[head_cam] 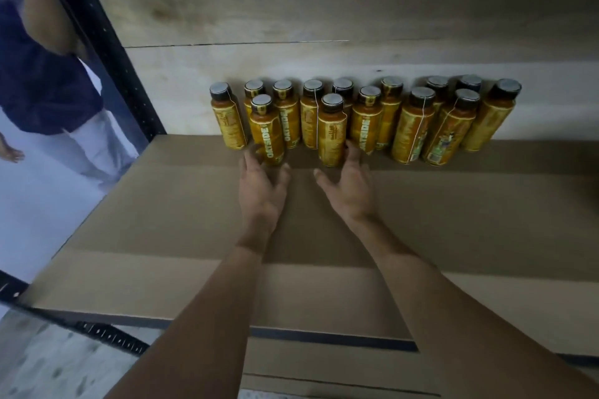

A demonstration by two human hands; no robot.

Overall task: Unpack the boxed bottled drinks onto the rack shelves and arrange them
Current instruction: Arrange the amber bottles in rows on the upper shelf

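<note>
Carrying the stock: rack shelf [324,337], lined with cardboard sheet [486,236]. Bottled drinks [418,126]: upright, in loose ranks at the far edge against the back board [291,10]. Left front bottle [267,136] and right front bottle [330,131]: standing nearer, ahead of the ranks. Left hand [262,185], right hand [348,185]: grip spread, fingers flanking each bottle's base; whether they squeeze cannot be told. Likely risk: a low push on tall, narrow bottles tips them into neighbours, toppling the rank.
</note>
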